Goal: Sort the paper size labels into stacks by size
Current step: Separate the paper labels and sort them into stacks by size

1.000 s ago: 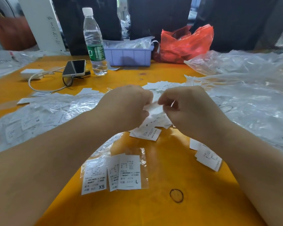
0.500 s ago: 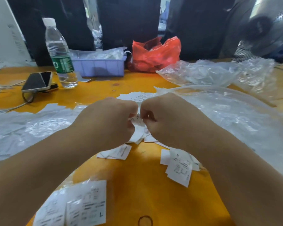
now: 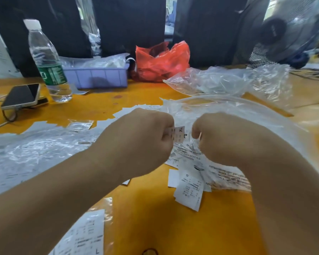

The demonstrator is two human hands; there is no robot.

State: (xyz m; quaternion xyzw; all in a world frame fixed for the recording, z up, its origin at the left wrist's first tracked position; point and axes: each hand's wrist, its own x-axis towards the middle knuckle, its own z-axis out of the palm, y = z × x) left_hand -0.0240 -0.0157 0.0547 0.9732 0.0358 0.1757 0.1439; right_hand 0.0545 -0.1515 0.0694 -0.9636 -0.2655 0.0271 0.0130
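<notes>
Labels: I'm seeing left hand pinching XL label; right hand curled, contents unclear — could be missorting w/ S stack.

Two hands: left, right. One bottle, one phone, one tray, one red bag, one fan. Labels lie too jumbled to count.

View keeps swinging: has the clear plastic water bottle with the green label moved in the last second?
No. The water bottle still stands against the left end of the lilac plastic tray; only the camera turned.
</notes>
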